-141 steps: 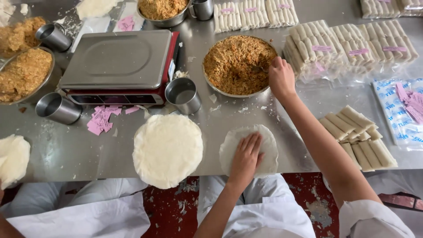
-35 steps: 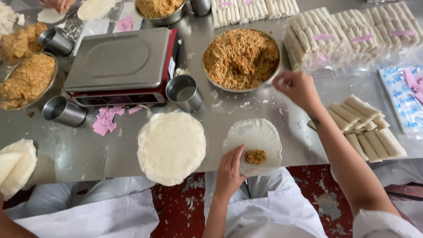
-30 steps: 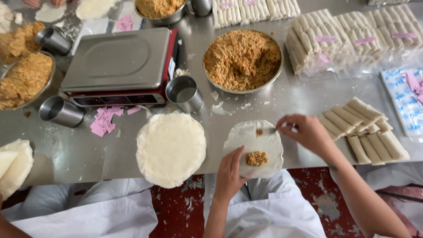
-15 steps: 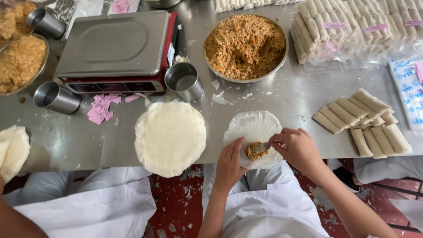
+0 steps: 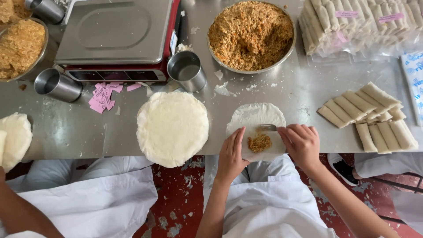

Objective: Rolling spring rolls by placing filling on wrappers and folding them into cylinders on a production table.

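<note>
Wrapper (image 5: 255, 121) lies flat at the surface's (image 5: 286, 94) 6 o'clock edge, filling (image 5: 259, 143) placed, unrolled. Left hand (image 5: 232, 154) presses its edge, fingers flat; right hand (image 5: 302, 143) grips a spoon (image 5: 267, 128). Finished rolls (image 5: 368, 114) at 3 o'clock.

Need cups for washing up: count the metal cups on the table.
3. One metal cup stands right of the scale, one lies at its lower left, one sits at the top left edge. Others may lie outside the frame.
</note>
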